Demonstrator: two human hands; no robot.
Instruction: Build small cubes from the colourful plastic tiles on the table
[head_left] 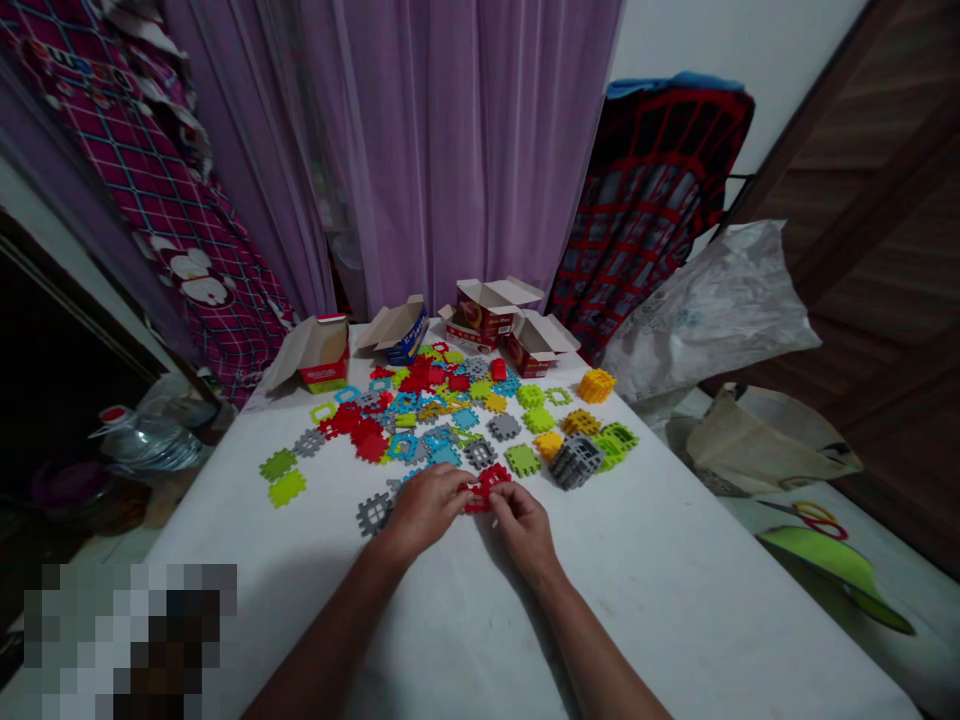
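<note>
Between my two hands, just above the white table (465,610), are red interlocking plastic tiles (495,474) with toothed edges and window-like holes. My left hand (427,508) pinches their left side. My right hand (523,518) grips the right side with thumb and fingers; parts of the tiles are hidden behind the fingers. Beside my left hand lies a grey window tile (373,513). Another grey window tile (480,455) and a lime green tile (523,460) lie just beyond my hands. A grey block of joined tiles (576,462) stands to the right.
A pile of red, blue, grey and yellow tiles (420,405) spreads across the table's middle. Open cardboard boxes, including a blue one (405,335) and a red one (326,360), line the far edge. Orange joined tiles (597,385) sit at right. Scissors (814,518) lie off the table.
</note>
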